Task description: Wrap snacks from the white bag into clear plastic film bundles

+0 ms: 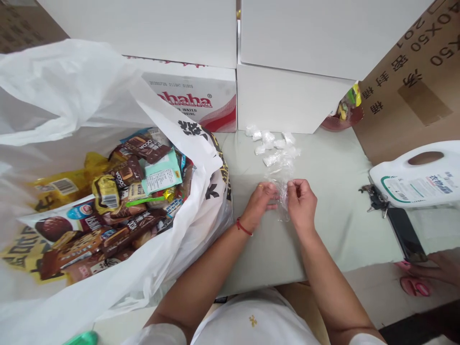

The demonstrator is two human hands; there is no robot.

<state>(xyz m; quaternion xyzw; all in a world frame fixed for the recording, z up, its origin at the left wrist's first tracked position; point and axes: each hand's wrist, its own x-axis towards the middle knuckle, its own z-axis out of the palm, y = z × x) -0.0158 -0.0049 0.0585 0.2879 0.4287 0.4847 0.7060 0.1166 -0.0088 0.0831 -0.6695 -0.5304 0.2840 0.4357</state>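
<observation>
My right hand (302, 203) is closed in a pinch on a crinkled clear plastic wrapper (282, 184) just above the table. Facing it, my left hand (262, 201), a red cord on its wrist, has its fingers curled at the wrapper's other side; they are slightly blurred. Beyond both hands lie several small white bundles in clear plastic (268, 138), loosely grouped on the pale green tabletop (330, 191). What the bundles contain cannot be made out.
A large white plastic bag (187, 215) full of packaged snacks (136, 191) stands at left. White boxes (287, 96) and a printed carton (215, 100) line the back. At right are a detergent bottle (417, 179), keys (375, 197), a phone (406, 234) and another person's hand (438, 268).
</observation>
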